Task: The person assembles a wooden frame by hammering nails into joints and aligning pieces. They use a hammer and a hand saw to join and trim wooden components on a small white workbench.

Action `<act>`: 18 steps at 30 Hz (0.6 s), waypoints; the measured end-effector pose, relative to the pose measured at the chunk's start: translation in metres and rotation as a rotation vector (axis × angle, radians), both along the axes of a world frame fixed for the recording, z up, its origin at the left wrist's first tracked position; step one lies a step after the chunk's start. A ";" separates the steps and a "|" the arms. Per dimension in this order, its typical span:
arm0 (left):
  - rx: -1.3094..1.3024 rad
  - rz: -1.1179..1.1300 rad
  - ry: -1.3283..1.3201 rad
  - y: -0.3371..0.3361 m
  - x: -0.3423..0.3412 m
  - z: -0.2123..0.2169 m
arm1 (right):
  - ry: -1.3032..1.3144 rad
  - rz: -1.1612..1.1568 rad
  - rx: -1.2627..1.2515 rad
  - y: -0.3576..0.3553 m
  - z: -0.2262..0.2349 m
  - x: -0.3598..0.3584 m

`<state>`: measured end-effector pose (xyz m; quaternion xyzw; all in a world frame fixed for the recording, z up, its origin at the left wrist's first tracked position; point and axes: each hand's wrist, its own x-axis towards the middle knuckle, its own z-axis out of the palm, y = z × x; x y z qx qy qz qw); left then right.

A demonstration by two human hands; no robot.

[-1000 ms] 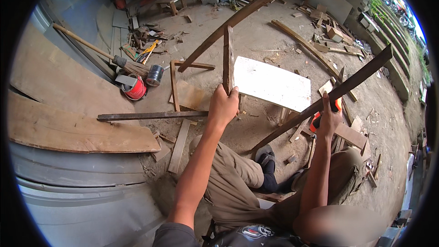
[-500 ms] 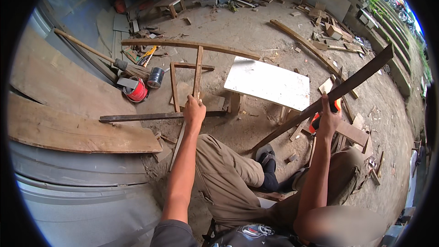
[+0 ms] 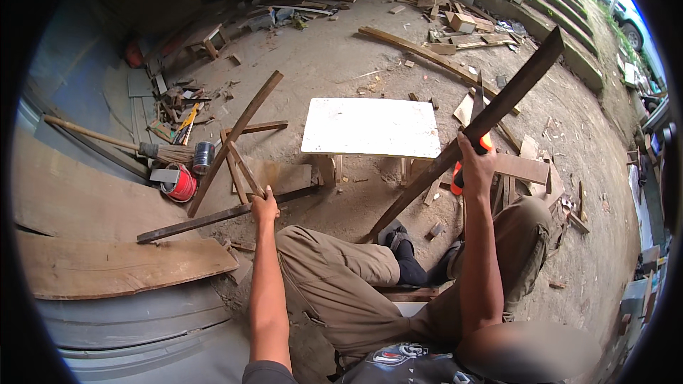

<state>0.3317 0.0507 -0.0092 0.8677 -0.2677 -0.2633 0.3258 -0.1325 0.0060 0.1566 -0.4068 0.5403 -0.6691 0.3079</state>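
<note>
My left hand (image 3: 265, 206) grips a short thin strip nailed to a longer brown stick (image 3: 238, 139), which leans up and to the right over the dirt. Below the hand a dark batten (image 3: 213, 218) lies on the ground. My right hand (image 3: 475, 163) is closed around a long dark plank (image 3: 512, 92), which slants from near my feet up to the right. An orange-handled saw (image 3: 458, 179) shows at that hand, its blade pointing up behind the plank. Whether the hand also holds the saw I cannot tell. I sit with my knees bent.
A small white-topped table (image 3: 370, 126) stands ahead, between my hands. At the left lie a wide plank (image 3: 121, 267), a red tin (image 3: 178, 183), a metal can (image 3: 204, 156) and a broom (image 3: 92, 134). Wood offcuts litter the dirt floor at the right and far back.
My left hand has come down and to the left with the nailed sticks, and the long stick has swung from pointing up-right over to leaning at the left. The right hand keeps its hold on the plank.
</note>
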 end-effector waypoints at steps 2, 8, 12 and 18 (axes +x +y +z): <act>0.129 -0.155 -0.156 0.007 -0.004 0.010 | -0.020 0.053 0.016 0.005 0.008 0.005; 0.072 -0.581 -0.708 0.020 -0.111 0.075 | 0.086 0.179 -0.082 0.018 0.009 -0.013; -0.436 -0.831 -0.547 0.009 -0.207 0.157 | -0.001 0.250 0.009 0.025 0.010 -0.012; -0.632 -1.261 -0.358 -0.009 -0.329 0.160 | -0.079 0.297 0.055 0.040 -0.003 -0.045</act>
